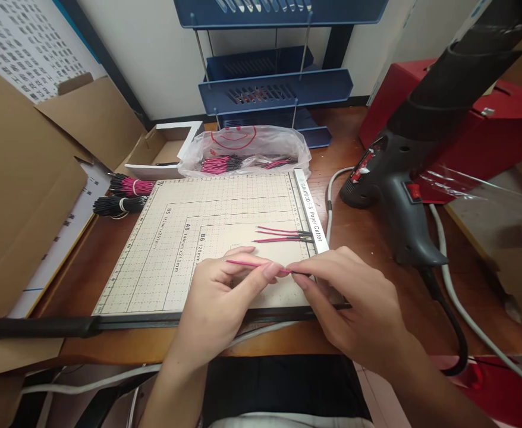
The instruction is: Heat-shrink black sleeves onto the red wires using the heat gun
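Above the front part of a cream paper cutter board (pixel 216 202), my two hands meet at a thin red wire (pixel 247 263). My left hand (pixel 219 303) pinches it between thumb and forefinger, and a short pale tip sticks out to the left. At the wire's other end, my right hand (pixel 361 300) grips a black piece (pixel 300 273) with thumb and forefinger; whether this is sleeve or black wire, I cannot tell. Just beyond my fingers, several red wires with black ends (pixel 283 232) lie on the board, their black ends toward the cutter's ruler edge (pixel 311 208).
A grey heat gun (pixel 403 154) stands at the right, its cable running down the table. Behind the board sits a plastic bag (pixel 247 142) of red and black wires. Tied wire bundles (pixel 127 193) lie left, near cardboard boxes (pixel 24 178). Blue shelves (pixel 274 92) rise behind.
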The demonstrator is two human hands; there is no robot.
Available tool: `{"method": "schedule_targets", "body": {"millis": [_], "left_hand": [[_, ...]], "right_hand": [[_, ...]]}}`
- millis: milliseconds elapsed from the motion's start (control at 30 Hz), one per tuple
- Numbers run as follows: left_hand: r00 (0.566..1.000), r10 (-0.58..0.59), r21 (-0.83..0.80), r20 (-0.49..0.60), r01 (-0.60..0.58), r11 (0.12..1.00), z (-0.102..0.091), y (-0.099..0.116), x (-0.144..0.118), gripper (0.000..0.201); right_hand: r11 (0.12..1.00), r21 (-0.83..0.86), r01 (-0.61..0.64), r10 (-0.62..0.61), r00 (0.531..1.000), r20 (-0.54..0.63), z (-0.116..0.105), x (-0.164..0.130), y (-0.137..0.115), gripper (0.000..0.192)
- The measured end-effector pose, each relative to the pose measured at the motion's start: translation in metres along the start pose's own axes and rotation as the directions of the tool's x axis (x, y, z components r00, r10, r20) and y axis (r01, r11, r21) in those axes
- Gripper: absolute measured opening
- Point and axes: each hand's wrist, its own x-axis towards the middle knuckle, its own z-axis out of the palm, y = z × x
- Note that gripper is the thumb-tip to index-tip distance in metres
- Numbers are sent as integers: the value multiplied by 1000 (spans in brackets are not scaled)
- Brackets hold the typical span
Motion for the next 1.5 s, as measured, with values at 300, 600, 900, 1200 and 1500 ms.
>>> {"method": "schedule_targets", "body": {"millis": [300, 600, 900, 1200, 1500], "left_hand": [[999, 19, -3, 34, -19, 1000, -1, 0, -1, 15], [999, -38, -29, -12, 38, 999, -1, -4, -3, 11], [994, -102, -148, -32, 97, 984, 0, 0, -3, 13], [986, -149, -300, -71, 121, 946, 2, -3, -2, 20], [968, -142, -382, -209, 53, 923, 4, -9, -5, 20]], "right_hand": [[1000, -12, 20, -20, 998, -62, 2, -1, -2, 10], [997, -74, 35, -35, 999, 2, 6, -3, 3, 13], [990, -127, 56, -58, 998, -9, 7, -3, 4, 14], [984, -175, 24, -32, 999, -44, 4, -2, 1, 10], [983, -182, -14, 8, 999, -32, 3, -3, -1, 12]]}}
